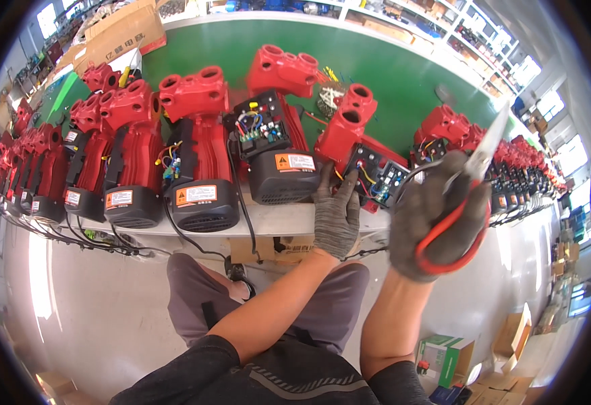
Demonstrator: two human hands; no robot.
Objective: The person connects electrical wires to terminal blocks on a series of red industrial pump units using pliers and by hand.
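My right hand (437, 216), in a dark grey glove, is raised at the right and closed round the red handles of scissors (490, 145). Their blades point up and away. My left hand (336, 219), gloved too, lies at the near end of a red pump (351, 120), its fingers stretched out and apart against it. That pump's black terminal box (363, 160) is uncovered and shows coloured wires. Beside it hangs a circuit board (388, 182). Left of my hand stands another pump (283, 71) with a wired box and a black end cover (284, 177).
Several red pumps (198, 94) line the bench edge to the left, their black cables hanging over it. More pumps (511, 158) stand at the right. Wire pieces (329, 101) lie on the green bench top (221, 47). A cardboard box (123, 34) sits far left; cartons (444, 358) lie on the floor.
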